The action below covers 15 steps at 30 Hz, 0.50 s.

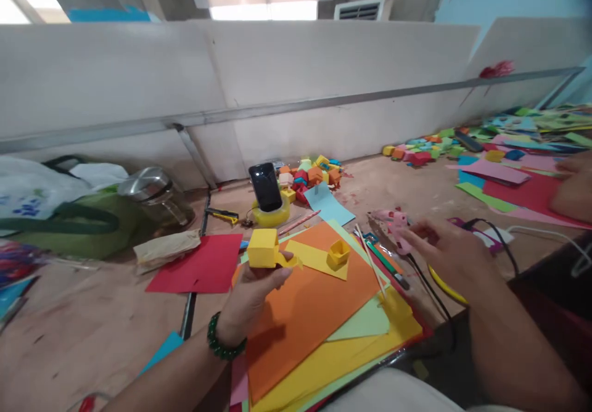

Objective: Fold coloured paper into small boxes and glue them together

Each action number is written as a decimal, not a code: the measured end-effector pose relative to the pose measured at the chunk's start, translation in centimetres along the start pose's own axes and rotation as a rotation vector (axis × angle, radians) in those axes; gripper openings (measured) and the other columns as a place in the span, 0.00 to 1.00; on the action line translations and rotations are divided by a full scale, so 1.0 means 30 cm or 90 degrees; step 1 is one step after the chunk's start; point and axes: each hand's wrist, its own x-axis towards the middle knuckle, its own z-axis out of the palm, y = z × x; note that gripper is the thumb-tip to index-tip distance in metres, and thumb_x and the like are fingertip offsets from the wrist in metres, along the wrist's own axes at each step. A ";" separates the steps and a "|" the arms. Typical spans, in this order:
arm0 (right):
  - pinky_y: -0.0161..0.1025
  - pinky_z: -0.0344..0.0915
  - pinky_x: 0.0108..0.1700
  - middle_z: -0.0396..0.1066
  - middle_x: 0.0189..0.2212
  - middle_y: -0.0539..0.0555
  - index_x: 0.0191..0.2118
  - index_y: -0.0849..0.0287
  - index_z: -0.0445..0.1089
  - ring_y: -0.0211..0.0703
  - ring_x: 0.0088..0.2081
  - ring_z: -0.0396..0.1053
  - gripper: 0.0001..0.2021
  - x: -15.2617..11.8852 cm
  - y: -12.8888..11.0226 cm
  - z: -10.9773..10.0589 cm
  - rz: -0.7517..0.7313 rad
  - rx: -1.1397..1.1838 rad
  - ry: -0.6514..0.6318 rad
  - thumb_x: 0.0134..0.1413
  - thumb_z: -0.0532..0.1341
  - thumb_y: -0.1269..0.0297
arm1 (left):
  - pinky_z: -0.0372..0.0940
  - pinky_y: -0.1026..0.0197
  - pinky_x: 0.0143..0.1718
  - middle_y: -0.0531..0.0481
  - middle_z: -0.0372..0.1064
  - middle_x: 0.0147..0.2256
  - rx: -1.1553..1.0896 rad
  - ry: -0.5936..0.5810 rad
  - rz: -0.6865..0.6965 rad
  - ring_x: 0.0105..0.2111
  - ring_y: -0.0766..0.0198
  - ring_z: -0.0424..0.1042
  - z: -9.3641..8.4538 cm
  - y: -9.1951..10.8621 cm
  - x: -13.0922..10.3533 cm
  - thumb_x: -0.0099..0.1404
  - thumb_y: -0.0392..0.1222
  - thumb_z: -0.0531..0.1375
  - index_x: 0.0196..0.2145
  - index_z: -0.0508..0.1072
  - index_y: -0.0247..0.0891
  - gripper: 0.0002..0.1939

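Observation:
My left hand [254, 292], with a green bead bracelet at its wrist, is closed on a yellow paper box [263, 247]. A curled yellow paper piece [289, 260] shows by the fingertips of that hand. Over on the right, my right hand [444, 248] has its fingers stretched toward the handle of a pink hot glue gun [393, 219]; whether they touch it I cannot tell. On the orange sheet [305, 313] between my hands lie a yellow paper strip [314, 258] and a small open yellow paper piece [339, 252].
Behind stands a phone [266, 187] in a yellow tape roll [271, 213], near small coloured paper boxes [319, 174]. A red sheet [203, 264], box cutter [222, 216] and glass jar [160, 199] are left. Another person's hand [573, 187] is at far right.

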 end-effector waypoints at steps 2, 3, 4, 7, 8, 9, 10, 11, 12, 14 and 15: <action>0.41 0.66 0.30 0.71 0.25 0.53 0.30 0.51 0.68 0.46 0.28 0.70 0.13 -0.024 -0.160 -0.012 -0.182 0.101 0.030 0.59 0.55 0.50 | 0.58 0.67 0.26 0.52 0.70 0.25 0.040 -0.010 -0.008 0.24 0.71 0.61 0.004 -0.004 0.000 0.41 0.45 0.72 0.31 0.79 0.35 0.17; 0.41 0.68 0.33 0.72 0.28 0.54 0.35 0.51 0.68 0.45 0.31 0.71 0.10 -0.032 -0.229 -0.006 -0.270 0.148 -0.001 0.59 0.56 0.53 | 0.58 0.67 0.27 0.52 0.70 0.24 0.063 -0.020 -0.013 0.24 0.70 0.62 0.005 -0.008 0.000 0.42 0.45 0.72 0.31 0.79 0.35 0.18; 0.41 0.69 0.37 0.73 0.32 0.54 0.39 0.51 0.68 0.45 0.35 0.71 0.09 -0.037 -0.284 0.007 -0.335 0.189 -0.040 0.60 0.56 0.54 | 0.59 0.67 0.27 0.53 0.69 0.23 0.087 -0.034 -0.015 0.25 0.69 0.63 0.005 -0.011 0.001 0.42 0.45 0.72 0.31 0.78 0.34 0.18; 0.44 0.68 0.48 0.71 0.45 0.60 0.49 0.56 0.63 0.47 0.47 0.69 0.16 -0.032 -0.358 0.071 -0.283 0.289 -0.164 0.59 0.58 0.55 | 0.60 0.65 0.28 0.52 0.68 0.23 0.185 -0.096 0.007 0.25 0.68 0.63 0.004 -0.015 -0.003 0.45 0.47 0.70 0.30 0.77 0.33 0.17; 0.47 0.66 0.50 0.70 0.47 0.61 0.51 0.58 0.62 0.49 0.49 0.68 0.19 -0.025 -0.359 0.097 -0.228 0.323 -0.204 0.57 0.59 0.54 | 0.59 0.65 0.28 0.52 0.68 0.23 0.223 -0.117 0.019 0.24 0.68 0.62 0.005 -0.013 -0.006 0.46 0.48 0.69 0.29 0.76 0.33 0.16; 0.48 0.65 0.52 0.69 0.49 0.61 0.52 0.58 0.61 0.49 0.51 0.67 0.21 -0.016 -0.353 0.124 -0.165 0.357 -0.254 0.56 0.60 0.55 | 0.58 0.65 0.26 0.51 0.68 0.23 0.260 -0.133 0.032 0.23 0.68 0.62 0.007 -0.009 -0.011 0.47 0.49 0.68 0.27 0.75 0.33 0.16; 0.47 0.65 0.51 0.69 0.49 0.60 0.51 0.58 0.61 0.49 0.51 0.67 0.21 -0.006 -0.343 0.150 -0.098 0.398 -0.304 0.55 0.61 0.55 | 0.57 0.65 0.25 0.51 0.67 0.22 0.293 -0.142 0.044 0.22 0.69 0.60 0.011 -0.002 -0.016 0.47 0.50 0.68 0.26 0.74 0.33 0.16; 0.46 0.65 0.50 0.70 0.46 0.59 0.50 0.58 0.62 0.47 0.49 0.68 0.19 0.003 -0.332 0.175 -0.038 0.452 -0.344 0.55 0.61 0.56 | 0.56 0.65 0.24 0.52 0.67 0.22 0.320 -0.148 0.054 0.22 0.69 0.59 0.016 0.005 -0.022 0.47 0.50 0.67 0.24 0.74 0.33 0.16; 0.44 0.66 0.48 0.71 0.43 0.57 0.48 0.58 0.63 0.44 0.45 0.69 0.18 0.012 -0.322 0.198 0.010 0.516 -0.389 0.54 0.62 0.55 | 0.55 0.66 0.23 0.52 0.66 0.21 0.337 -0.149 0.060 0.21 0.69 0.59 0.022 0.015 -0.029 0.47 0.51 0.67 0.23 0.73 0.33 0.16; 0.39 0.66 0.43 0.70 0.37 0.53 0.44 0.59 0.64 0.40 0.39 0.69 0.19 0.025 -0.307 0.235 0.089 0.656 -0.441 0.51 0.64 0.53 | 0.55 0.66 0.22 0.54 0.64 0.20 0.350 -0.150 0.066 0.20 0.70 0.58 0.033 0.036 -0.043 0.46 0.52 0.67 0.22 0.71 0.34 0.17; 0.37 0.66 0.41 0.70 0.35 0.52 0.41 0.59 0.64 0.38 0.36 0.68 0.19 0.029 -0.301 0.249 0.120 0.715 -0.453 0.49 0.65 0.51 | 0.54 0.67 0.21 0.55 0.62 0.19 0.354 -0.158 0.066 0.20 0.70 0.57 0.037 0.047 -0.049 0.46 0.53 0.67 0.22 0.71 0.34 0.18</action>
